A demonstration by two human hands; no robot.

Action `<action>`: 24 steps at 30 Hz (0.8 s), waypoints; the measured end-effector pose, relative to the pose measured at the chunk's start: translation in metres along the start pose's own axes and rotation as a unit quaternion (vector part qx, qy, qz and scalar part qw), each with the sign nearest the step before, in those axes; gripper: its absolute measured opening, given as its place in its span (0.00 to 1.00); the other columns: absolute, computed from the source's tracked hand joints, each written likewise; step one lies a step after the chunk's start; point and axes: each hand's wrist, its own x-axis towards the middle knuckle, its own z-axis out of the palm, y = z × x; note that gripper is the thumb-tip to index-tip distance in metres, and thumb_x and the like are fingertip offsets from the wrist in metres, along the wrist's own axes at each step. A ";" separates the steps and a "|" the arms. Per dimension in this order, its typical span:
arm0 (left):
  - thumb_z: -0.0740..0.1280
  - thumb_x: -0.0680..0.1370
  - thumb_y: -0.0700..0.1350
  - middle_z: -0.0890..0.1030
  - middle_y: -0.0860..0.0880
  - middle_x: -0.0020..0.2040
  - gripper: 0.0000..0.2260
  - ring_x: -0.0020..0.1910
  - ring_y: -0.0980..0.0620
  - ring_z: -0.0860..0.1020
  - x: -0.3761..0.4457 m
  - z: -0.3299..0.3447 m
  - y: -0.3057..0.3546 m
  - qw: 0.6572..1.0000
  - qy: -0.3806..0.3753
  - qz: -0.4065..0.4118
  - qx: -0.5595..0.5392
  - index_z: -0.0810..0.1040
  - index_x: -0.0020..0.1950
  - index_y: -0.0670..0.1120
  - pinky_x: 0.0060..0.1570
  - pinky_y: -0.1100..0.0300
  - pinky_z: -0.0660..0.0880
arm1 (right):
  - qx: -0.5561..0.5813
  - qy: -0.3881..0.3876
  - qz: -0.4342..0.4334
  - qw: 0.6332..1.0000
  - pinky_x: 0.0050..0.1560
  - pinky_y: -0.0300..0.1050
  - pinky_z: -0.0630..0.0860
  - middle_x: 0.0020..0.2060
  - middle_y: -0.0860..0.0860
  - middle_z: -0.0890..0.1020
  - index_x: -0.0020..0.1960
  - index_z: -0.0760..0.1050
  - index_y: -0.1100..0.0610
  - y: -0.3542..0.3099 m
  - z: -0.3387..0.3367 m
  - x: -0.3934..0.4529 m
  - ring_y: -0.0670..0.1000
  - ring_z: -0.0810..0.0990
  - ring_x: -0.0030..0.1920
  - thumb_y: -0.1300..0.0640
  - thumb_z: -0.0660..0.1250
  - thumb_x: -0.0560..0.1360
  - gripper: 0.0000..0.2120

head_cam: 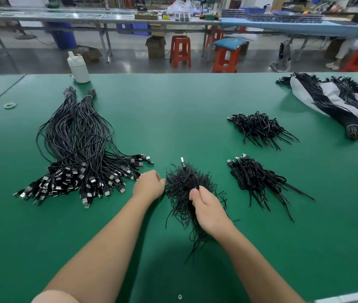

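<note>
On green mat: right hand pinches cable over tie pile; left hand curled beside, grip unclear.

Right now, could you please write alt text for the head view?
The right hand pinches a black cable over a tangled pile of black ties on a green table; the left hand meets the pile's edge. Bundled USB cables lie at left.

No text, label or number is legible anywhere.
</note>
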 end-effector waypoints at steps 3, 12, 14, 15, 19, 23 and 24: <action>0.69 0.78 0.53 0.80 0.51 0.44 0.08 0.47 0.48 0.78 0.002 -0.003 0.003 1.000 -0.017 -0.010 0.012 0.74 0.45 0.50 0.49 0.54 0.77 | -0.002 -0.014 0.010 1.000 0.42 0.42 0.69 0.40 0.47 0.74 0.45 0.70 0.52 0.004 0.000 -0.001 0.46 0.71 0.40 0.47 0.49 0.85 0.16; 0.65 0.76 0.44 0.81 0.51 0.42 0.03 0.44 0.48 0.79 -0.005 -0.012 0.007 0.999 0.015 -0.008 0.045 0.79 0.44 0.50 0.42 0.57 0.76 | -0.018 -0.027 0.008 0.999 0.40 0.40 0.67 0.39 0.46 0.75 0.44 0.69 0.47 0.009 0.003 -0.001 0.44 0.72 0.40 0.48 0.50 0.85 0.15; 0.64 0.76 0.44 0.81 0.53 0.40 0.04 0.41 0.49 0.80 -0.010 -0.014 0.002 0.998 0.042 0.008 0.038 0.78 0.43 0.52 0.39 0.58 0.76 | -0.016 -0.026 0.012 0.999 0.41 0.41 0.67 0.40 0.46 0.76 0.44 0.70 0.48 0.010 0.004 -0.001 0.45 0.73 0.41 0.47 0.50 0.85 0.15; 0.64 0.76 0.45 0.81 0.54 0.38 0.05 0.39 0.50 0.79 -0.012 -0.015 0.000 0.998 0.057 0.011 0.027 0.77 0.42 0.52 0.37 0.59 0.75 | -0.014 -0.027 0.013 0.999 0.41 0.41 0.67 0.40 0.46 0.76 0.45 0.70 0.48 0.010 0.004 -0.001 0.45 0.73 0.41 0.47 0.50 0.85 0.15; 0.68 0.77 0.48 0.81 0.57 0.40 0.06 0.38 0.55 0.78 -0.025 -0.020 -0.009 0.992 0.092 0.034 -0.082 0.78 0.40 0.54 0.37 0.60 0.74 | -0.016 -0.030 0.004 0.999 0.41 0.43 0.68 0.39 0.47 0.76 0.45 0.70 0.50 0.010 0.007 -0.003 0.46 0.72 0.39 0.47 0.49 0.85 0.15; 0.71 0.77 0.48 0.82 0.54 0.37 0.06 0.35 0.53 0.77 -0.037 -0.025 -0.012 0.977 0.064 0.030 -0.203 0.80 0.40 0.53 0.37 0.59 0.73 | -0.016 -0.034 -0.011 0.999 0.39 0.44 0.70 0.38 0.48 0.76 0.45 0.69 0.52 0.008 0.011 -0.004 0.47 0.71 0.36 0.47 0.49 0.85 0.16; 0.71 0.76 0.48 0.83 0.53 0.37 0.05 0.35 0.52 0.77 -0.040 -0.025 -0.012 0.972 0.050 0.023 -0.229 0.81 0.41 0.52 0.38 0.58 0.73 | -0.014 -0.036 -0.011 0.999 0.39 0.44 0.70 0.39 0.49 0.76 0.45 0.69 0.53 0.007 0.012 -0.004 0.47 0.71 0.35 0.47 0.49 0.85 0.16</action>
